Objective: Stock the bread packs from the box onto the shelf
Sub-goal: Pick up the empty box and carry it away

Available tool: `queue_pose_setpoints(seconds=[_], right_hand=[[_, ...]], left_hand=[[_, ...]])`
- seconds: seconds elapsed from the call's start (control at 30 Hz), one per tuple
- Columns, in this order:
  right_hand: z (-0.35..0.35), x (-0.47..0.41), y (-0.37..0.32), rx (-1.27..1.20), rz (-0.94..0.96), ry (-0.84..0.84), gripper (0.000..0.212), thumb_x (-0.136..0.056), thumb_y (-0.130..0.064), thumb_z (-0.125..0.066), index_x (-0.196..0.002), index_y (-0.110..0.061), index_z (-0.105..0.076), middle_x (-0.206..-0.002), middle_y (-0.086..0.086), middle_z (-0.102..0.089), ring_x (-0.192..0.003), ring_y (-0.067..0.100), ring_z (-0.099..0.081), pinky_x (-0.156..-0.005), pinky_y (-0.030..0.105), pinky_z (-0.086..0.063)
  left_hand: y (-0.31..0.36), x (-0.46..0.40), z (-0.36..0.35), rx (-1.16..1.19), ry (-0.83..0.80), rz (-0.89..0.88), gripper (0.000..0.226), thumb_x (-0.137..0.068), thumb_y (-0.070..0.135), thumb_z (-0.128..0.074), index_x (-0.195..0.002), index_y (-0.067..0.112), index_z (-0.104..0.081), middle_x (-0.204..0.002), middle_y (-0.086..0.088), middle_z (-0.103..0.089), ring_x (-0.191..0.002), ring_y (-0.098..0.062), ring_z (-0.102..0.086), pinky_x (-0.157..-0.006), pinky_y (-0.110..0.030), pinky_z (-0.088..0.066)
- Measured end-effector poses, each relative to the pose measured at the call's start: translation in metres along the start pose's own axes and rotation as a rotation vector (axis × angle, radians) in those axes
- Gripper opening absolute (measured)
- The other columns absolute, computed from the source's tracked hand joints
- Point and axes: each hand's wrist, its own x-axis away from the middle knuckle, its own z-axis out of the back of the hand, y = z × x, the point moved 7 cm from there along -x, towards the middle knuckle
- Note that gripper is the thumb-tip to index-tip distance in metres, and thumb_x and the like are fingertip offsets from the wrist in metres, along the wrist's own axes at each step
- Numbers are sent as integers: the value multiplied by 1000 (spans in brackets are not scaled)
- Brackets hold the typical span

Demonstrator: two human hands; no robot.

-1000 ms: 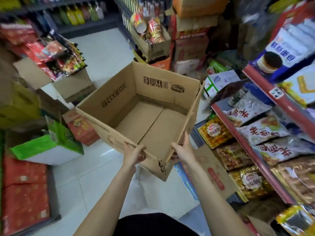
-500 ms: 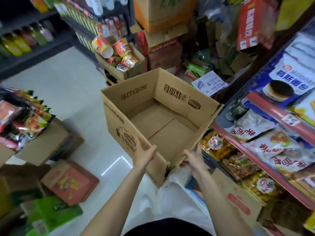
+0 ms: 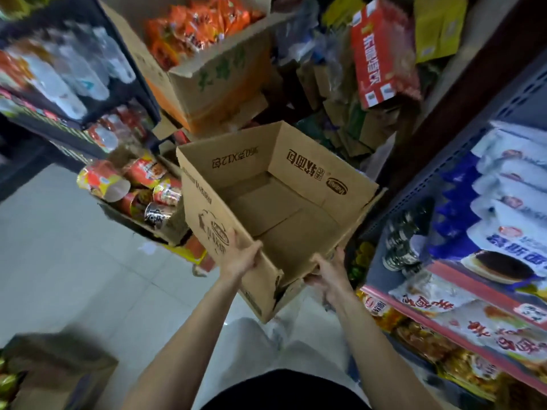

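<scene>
1. A brown cardboard box (image 3: 266,208) is being held up in the middle of the view, above a pale tiled floor (image 3: 59,261). Its top is open, it is tilted toward the viewer, and only its bare cardboard bottom is being shown inside.
2. The box's near left wall is being gripped by the left hand (image 3: 239,255), with the thumb hooked over the rim and the fingers spread flat on the printed outside.
3. The box's near right edge is being gripped by the right hand (image 3: 328,273), with the fingers curled underneath.
4. A shelf (image 3: 444,315) with a pink-red front edge is being shown just to the right of the box. Bread packs (image 3: 429,300) in clear and white wrappers are lying on it, and golden packs (image 3: 414,335) are lying on the level below.
5. An open carton of instant noodle cups (image 3: 142,187) is sitting just beside the box on its left.
6. A larger carton of orange snack bags (image 3: 201,28) is being shown behind the box, higher up.
7. Blurred bottles (image 3: 59,69) are standing on dark shelving at the far left.
</scene>
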Motion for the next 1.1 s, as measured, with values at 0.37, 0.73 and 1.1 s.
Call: queue_pose_setpoints(seconds=[0.37,0.73,1.1], right_hand=[[-54,-121,-137,-82,33,224,78,-89,-13,-59,-148,-32,-12,-139,15,-45,-100,33,-62,-60,29,-56],[-75,-223,-235,-285,180,431,84,-83,3,-56,-140,-47,-20,-122,2,-59,-91,29,-67,-75,51,-58],[-42,-386,-342,-397,138,370,73,-87,5,-50,-144,-28,-20,-117,16,-60,-78,25,-61,-49,21,-52]], left_hand=[[188,-159,-26,38,-250,-85,92,-83,25,-69,-151,28,-8,-154,-8,-25,-111,-28,-60,-74,-29,-57],[316,-271,-99,18,-499,-140,82,-89,13,-63,-150,32,-13,-138,-9,-45,-113,-29,-58,-90,-43,-54],[441,-395,-214,-38,-454,-205,82,-89,1,-57,-151,32,-12,-142,-10,-45,-121,-29,-53,-79,-33,-53]])
